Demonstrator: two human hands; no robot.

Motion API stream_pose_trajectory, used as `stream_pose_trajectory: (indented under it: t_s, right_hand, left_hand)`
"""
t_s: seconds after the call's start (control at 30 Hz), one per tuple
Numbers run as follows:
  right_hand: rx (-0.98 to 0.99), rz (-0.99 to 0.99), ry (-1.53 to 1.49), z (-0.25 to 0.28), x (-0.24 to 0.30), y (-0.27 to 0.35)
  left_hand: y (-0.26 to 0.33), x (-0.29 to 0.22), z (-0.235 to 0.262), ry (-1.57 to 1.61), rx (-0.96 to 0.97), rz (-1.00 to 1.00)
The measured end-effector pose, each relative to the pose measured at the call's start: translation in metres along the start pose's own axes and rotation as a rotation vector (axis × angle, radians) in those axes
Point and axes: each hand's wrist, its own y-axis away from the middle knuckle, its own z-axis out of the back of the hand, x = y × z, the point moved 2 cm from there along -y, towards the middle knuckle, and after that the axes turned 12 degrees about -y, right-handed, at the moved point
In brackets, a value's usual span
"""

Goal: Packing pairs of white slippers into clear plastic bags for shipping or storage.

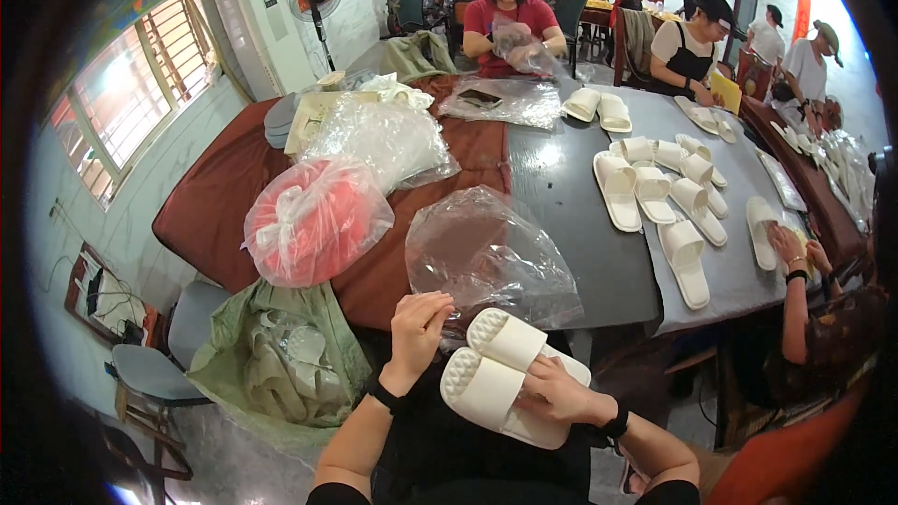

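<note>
At the near edge of the desk (599, 266), two white slippers (479, 391) are lying side by side in the right hand (566, 395), which is gripping them close behind the straps and covering part of the insoles; where its fingertips are ending, one cannot tell. Both toes are pointing forward and left, the long axis running from upper left to lower right. Beside the toes, the left hand (417, 332) is narrowing, fingers together, at the near edge of a clear bag (486, 248); whether it is pinching the film is hard to make out. The bag is spreading over brown cloth (215, 196) and grey desk, its mouth hardly showing. Leftward, a red bundle (318, 220) is blurring behind cloudy plastic, and a green sack (220, 346) is gaping below. Rightward, more slippers (687, 266) are overlapping, and a co-worker's hand (789, 245) is touching one, that person's body fading into the dark rim.
</note>
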Motion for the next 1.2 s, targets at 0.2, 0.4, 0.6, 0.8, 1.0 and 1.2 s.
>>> stream_pose_trajectory:
  t_s: [0.2,0.4,0.6,0.8,1.0,1.2]
  right_hand:
    - [-0.274,0.01,0.01,0.018,0.005,-0.005]
    - [-0.359,-0.133,0.257,0.029,0.01,-0.016]
    - [-0.61,-0.037,0.294,0.03,-0.036,-0.054]
    - [-0.611,-0.274,0.433,0.033,-0.086,-0.103]
    - [-0.651,-0.299,0.474,0.03,-0.134,-0.141]
    - [-0.761,-0.347,0.594,0.032,-0.155,-0.166]
  left_hand:
    - [0.0,-0.015,0.008,-0.04,-0.058,-0.088]
    - [0.003,-0.053,0.002,-0.057,0.021,-0.273]
    - [0.009,-0.075,-0.009,0.007,0.044,-0.35]
    - [0.016,-0.079,-0.008,0.098,0.055,-0.362]
    - [0.02,-0.077,-0.003,0.071,0.067,-0.355]
    - [0.027,-0.064,-0.005,-0.01,0.101,-0.363]
